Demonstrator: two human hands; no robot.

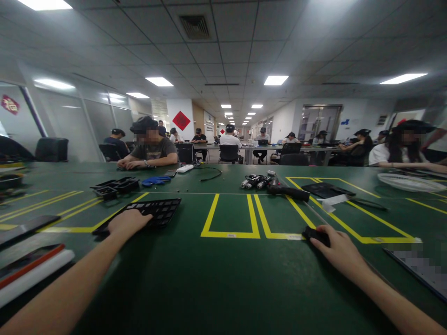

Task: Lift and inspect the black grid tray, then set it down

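My left hand (128, 221) lies on a black compartmented tray (166, 209) at the left, its fingers curled at the tray and partly hidden. On the right, my right hand (337, 242) is closed round a small black object (316, 236), just at the lower corner of a yellow-taped outline (279, 236). Between the hands is another yellow-taped outline (230, 234) on the green table (216, 284). Beyond my right hand lies a black tool with a handle (289, 190), beside several silver and black parts (256, 181).
Black bins (115, 186) and blue gloves (156, 180) lie at the back left. A flat black item (328, 190) and a white coil (408, 182) are farther right. An orange-edged case (31, 265) lies near left. People sit across the table, one (150, 151) with arms on it.
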